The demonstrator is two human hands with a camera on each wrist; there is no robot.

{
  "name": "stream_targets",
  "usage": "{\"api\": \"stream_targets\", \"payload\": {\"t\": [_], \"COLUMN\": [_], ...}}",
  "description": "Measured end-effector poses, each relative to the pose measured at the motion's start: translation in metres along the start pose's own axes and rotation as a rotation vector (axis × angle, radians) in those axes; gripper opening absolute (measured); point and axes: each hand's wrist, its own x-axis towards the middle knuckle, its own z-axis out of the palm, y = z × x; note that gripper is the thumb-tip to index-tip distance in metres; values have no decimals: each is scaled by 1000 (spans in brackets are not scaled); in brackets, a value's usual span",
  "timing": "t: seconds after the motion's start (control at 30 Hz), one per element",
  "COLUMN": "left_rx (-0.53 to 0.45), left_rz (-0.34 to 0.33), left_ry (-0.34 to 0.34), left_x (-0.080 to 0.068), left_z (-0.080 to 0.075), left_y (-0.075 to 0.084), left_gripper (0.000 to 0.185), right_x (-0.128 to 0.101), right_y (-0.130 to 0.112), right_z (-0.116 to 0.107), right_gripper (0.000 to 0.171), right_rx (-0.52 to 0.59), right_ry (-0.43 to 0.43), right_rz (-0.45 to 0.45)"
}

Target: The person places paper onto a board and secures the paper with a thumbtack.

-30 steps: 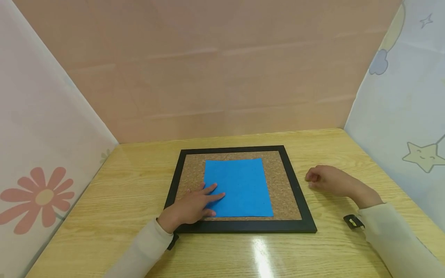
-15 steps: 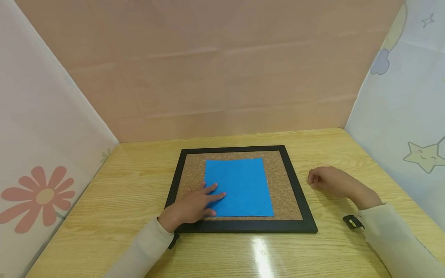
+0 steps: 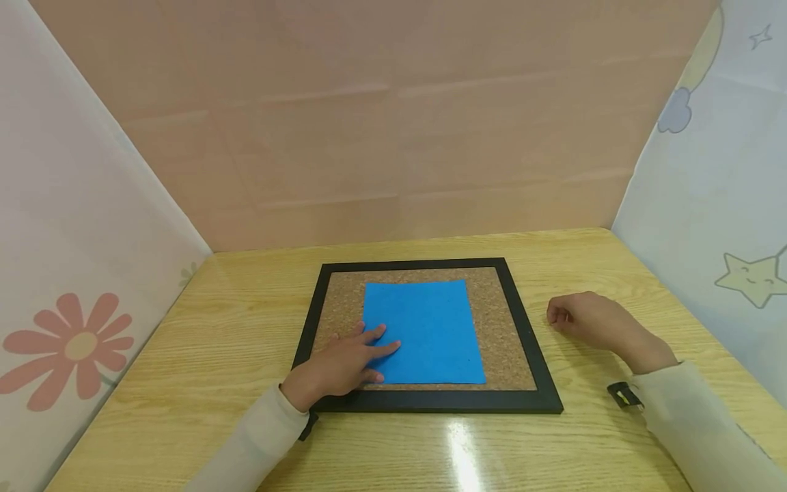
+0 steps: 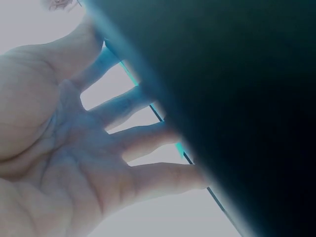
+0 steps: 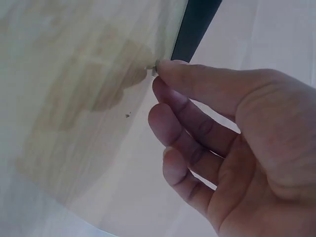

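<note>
Blue sheet (image 3: 427,335) is being borne by a cork panel (image 3: 501,331), lying flat, with strips of cork being left uncovered along its far, left and right sides. The cork is being bordered on all four sides by a black frame (image 3: 430,401), and the whole board is being carried by a wood-grained desk (image 3: 227,321). At the sheet's left edge, the lower part is being covered by the left grip (image 3: 338,365), a bare hand with its fingers being held spread; nothing is being clasped there, and the sheet is only being touched by the fingertips. Its wrist is being crossed over the frame's near left corner.

To the right of the frame, apart from it, the right grip (image 3: 593,321) is being held over the desk, its fingers being kept curled. In the right wrist view, a small object (image 5: 154,67) is being pinched at the tips of thumb and forefinger; it is being shown too small to be named. Tiny dark specks (image 5: 128,115) are being seen near those fingers.

Both forearms are being covered by pale sleeves (image 3: 701,424). Behind the desk a tan backdrop (image 3: 393,137) is being displayed, flanked by a flower-printed panel (image 3: 70,348) on the left and a star-printed panel (image 3: 750,277) on the right.
</note>
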Motion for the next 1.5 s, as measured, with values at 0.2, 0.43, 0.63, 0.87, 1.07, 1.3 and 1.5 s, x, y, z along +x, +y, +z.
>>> {"api": "stream_targets", "payload": {"t": [0.2, 0.43, 0.63, 0.87, 1.07, 1.3, 1.5], "left_rx": [4, 5, 9, 3, 12, 40, 30], "left_rz": [5, -4, -13, -5, 1, 17, 16], "left_ry": [3, 2, -3, 3, -3, 5, 6], "left_x": [0, -1, -1, 0, 2, 4, 4], "left_z": [-1, 0, 1, 3, 3, 4, 3], "left_y": [1, 1, 0, -2, -3, -4, -3], "left_gripper": [58, 58, 59, 59, 59, 60, 59], "right_x": [-1, -1, -1, -1, -2, -9, -9], "right_y": [-7, -14, -14, -10, 8, 39, 57], "right_z": [-2, -3, -2, -5, -11, -4, 13], "right_gripper": [22, 21, 15, 11, 6, 19, 34], "right_rx": [-77, -155, -175, -125, 91, 320, 503], "right_ry": [-1, 9, 18, -12, -7, 16, 10], "right_rz": [42, 57, 42, 48, 71, 156, 234]}}
